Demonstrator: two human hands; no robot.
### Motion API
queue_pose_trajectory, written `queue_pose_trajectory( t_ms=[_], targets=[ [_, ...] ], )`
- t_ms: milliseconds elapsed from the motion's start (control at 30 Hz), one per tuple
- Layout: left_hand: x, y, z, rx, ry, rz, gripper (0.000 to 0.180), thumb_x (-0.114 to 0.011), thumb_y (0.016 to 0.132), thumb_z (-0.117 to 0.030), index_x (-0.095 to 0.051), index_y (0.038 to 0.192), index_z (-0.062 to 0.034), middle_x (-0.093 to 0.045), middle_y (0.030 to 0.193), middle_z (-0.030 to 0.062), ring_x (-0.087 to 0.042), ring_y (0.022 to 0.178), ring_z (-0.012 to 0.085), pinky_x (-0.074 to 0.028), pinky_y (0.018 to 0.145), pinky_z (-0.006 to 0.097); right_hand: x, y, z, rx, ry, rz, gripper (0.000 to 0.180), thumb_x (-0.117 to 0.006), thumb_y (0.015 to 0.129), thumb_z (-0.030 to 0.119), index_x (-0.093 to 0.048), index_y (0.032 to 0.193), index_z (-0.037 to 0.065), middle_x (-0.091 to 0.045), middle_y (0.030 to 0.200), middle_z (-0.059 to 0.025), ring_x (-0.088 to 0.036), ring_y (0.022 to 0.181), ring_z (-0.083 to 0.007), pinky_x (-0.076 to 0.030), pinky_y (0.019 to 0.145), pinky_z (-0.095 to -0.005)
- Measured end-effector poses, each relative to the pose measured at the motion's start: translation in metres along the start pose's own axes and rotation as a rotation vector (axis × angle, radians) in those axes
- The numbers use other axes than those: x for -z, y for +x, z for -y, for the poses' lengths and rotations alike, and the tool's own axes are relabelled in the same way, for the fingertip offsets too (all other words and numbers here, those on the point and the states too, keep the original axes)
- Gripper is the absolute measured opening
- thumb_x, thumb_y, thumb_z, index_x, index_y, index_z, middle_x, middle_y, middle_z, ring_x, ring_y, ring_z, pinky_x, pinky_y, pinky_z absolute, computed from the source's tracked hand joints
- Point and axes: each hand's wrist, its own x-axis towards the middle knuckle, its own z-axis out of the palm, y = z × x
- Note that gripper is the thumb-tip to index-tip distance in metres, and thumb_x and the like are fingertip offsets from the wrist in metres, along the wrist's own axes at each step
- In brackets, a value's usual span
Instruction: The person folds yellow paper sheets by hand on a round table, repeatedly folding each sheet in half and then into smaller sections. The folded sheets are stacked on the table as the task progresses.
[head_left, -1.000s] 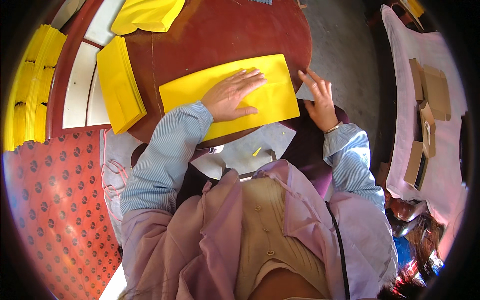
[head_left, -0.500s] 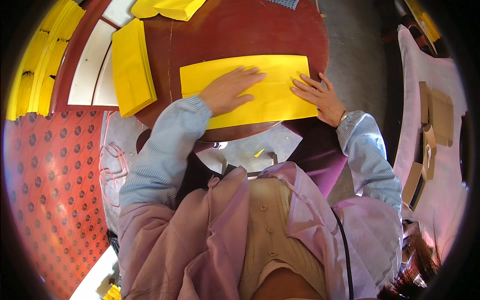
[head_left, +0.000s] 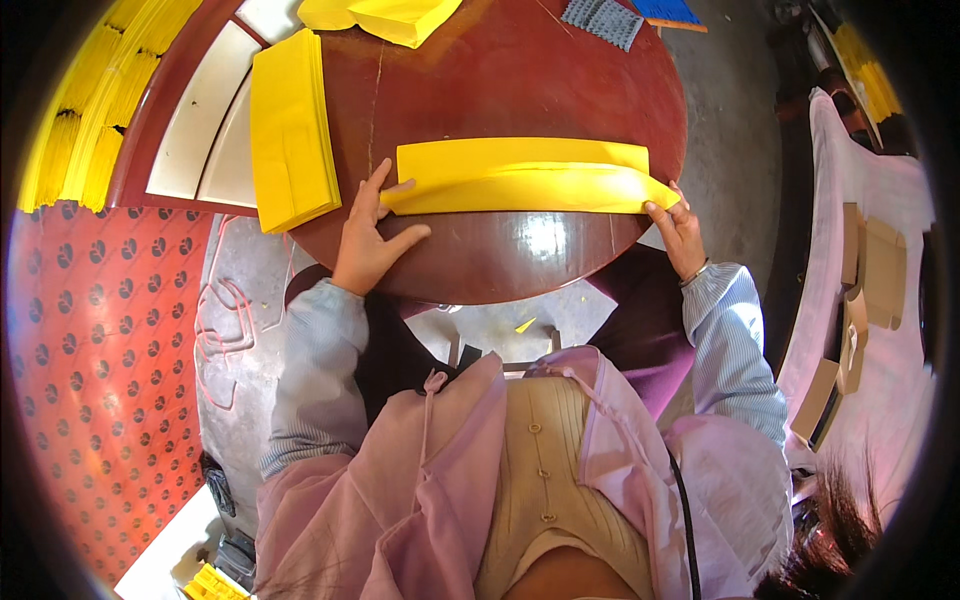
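Round dark-red table (head_left: 500, 90), glossy, seen from above. On it, centre, a long yellow paper sheet (head_left: 525, 175) lying flat, folded lengthwise so an upper layer overlaps the lower; its long axis runs 9 to 3 o'clock.

Left hand (head_left: 368, 235) at the sheet's 9 o'clock end: palm on the table, fingers spread and open, thumb and forefinger touching the paper's left edge, not clasping it. Right hand (head_left: 680, 232) at the 3 o'clock end: fingertips pinch the lower right corner of the sheet, which lifts slightly off the wood there.

Stack of yellow folded sheets (head_left: 290, 130) at 9 o'clock of the working sheet, just beside the left hand, squared up, hanging partly over the table rim. Another loose yellow pile (head_left: 385, 15) at 12 o'clock, cut by the frame edge. Grey studded pad (head_left: 603, 18) at 1 o'clock, far side of the table.

Floor at 8 o'clock: red patterned mat (head_left: 100, 370). At 3 o'clock, well apart, brown cardboard pieces (head_left: 865, 270) on a pale cloth
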Motion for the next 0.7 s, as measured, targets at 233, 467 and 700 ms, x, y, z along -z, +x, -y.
queue_pose_trajectory(
  t_ms=[233,467,700],
  targets=[
    [-0.028,0.001,-0.005,0.062,0.129,-0.289,0.069,-0.082,0.089,-0.014,-0.048,0.148,-0.0019,-0.080,0.111,0.0131,-0.072,0.118,0.0254,-0.032,0.124,0.042,-0.015,0.004,0.010,-0.003,-0.078,-0.168,0.028,-0.066,0.107,0.023,-0.068,0.121,-0.001,-0.069,0.110,-0.0091,-0.065,0.104,-0.0196,-0.050,0.092,-0.0310],
    [-0.036,0.006,-0.002,0.009,0.272,-0.395,0.048,-0.085,0.086,-0.010,-0.059,0.125,0.0029,-0.075,0.116,0.0160,-0.073,0.109,0.0256,-0.051,0.103,0.035,-0.025,0.001,0.019,-0.081,-0.146,-0.230,0.027,-0.072,0.102,0.022,-0.062,0.120,0.004,-0.073,0.110,-0.0167,-0.073,0.095,-0.0305,-0.057,0.083,-0.0368],
    [-0.032,0.002,-0.006,0.080,0.199,-0.270,0.053,-0.087,0.083,-0.008,-0.059,0.127,-0.0011,-0.071,0.128,0.0137,-0.071,0.118,0.0258,-0.033,0.122,0.049,-0.031,0.002,0.026,-0.095,-0.077,-0.297,0.043,-0.078,0.098,0.016,-0.056,0.132,0.004,-0.073,0.112,-0.0144,-0.074,0.099,-0.0256,-0.058,0.089,-0.0346]
  ],
)
